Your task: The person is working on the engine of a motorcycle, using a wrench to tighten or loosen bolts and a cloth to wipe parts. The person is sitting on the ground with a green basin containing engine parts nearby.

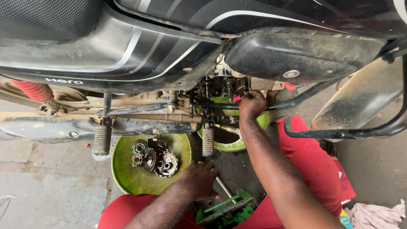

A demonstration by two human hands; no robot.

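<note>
Engine (220,87) parts of the motorcycle (127,46) sit exposed at the upper middle of the frame, under the black side panels: the side cover is off and bare gears and shafts show in the opening. Judging by that, the stripping-down is well under way. Several removed pieces, among them a round clutch-like assembly (166,164) and smaller gears, already lie in the green bowl (127,178) at the lower left of centre. A second green bowl (231,144) stands under the opening, just below the footrest (207,142).

The right hand (252,104) is up at the opening, its fingers curled narrow around something small at the edge of the gear cluster; what it grips is too hidden to name. The left hand (199,180) rests low in the frame, palm down and loosely spread, on the ground beside the first bowl and touching a metal rod (222,186) that leads toward a green tool tray (227,210) at the bottom.

As a judgement, parts remain inside the opening to be handled, and nothing in view suggests reassembly: the cover itself is not seen, and the removed parts lie loose in the bowl.
</note>
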